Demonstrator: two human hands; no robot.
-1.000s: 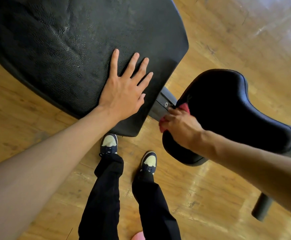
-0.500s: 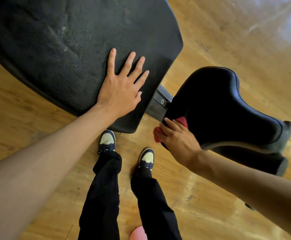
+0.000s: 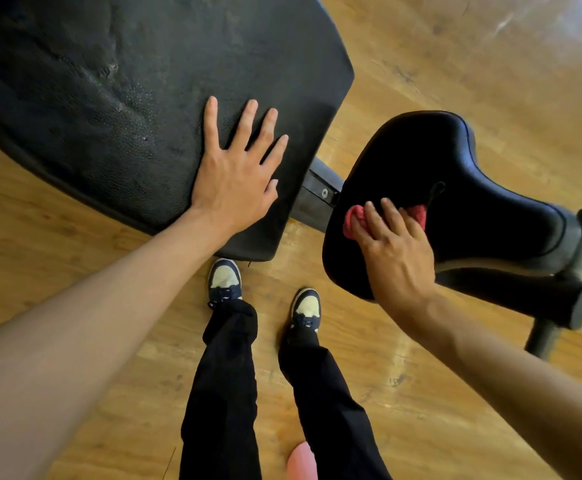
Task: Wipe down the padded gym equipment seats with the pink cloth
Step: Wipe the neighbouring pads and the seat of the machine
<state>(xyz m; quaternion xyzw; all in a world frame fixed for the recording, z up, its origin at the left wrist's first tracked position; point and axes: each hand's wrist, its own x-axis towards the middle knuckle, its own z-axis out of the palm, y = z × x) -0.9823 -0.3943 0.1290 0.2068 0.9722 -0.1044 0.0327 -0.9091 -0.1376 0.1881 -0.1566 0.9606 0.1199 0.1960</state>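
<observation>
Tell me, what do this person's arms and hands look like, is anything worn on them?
Both forearms are bare to the frame's edge: no sleeves show. The left hand and right hand wear no gloves, and no rings, watch or wristband are visible. Nails look short.

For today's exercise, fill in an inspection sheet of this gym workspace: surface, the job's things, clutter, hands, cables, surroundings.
Surface: glossy wooden plank floor.
Job's things: large black textured padded backrest; smaller smooth black padded seat; bunched pink cloth on the seat.
Clutter: pink rounded object at the bottom edge, kind unclear.
Hands: left hand flat on the backrest, fingers spread; right hand presses the cloth to the seat.
Cables: nothing seen.
Surroundings: grey metal bracket between the pads; black foam roller; the person's dark trousers, dark-and-cream sneakers.
</observation>
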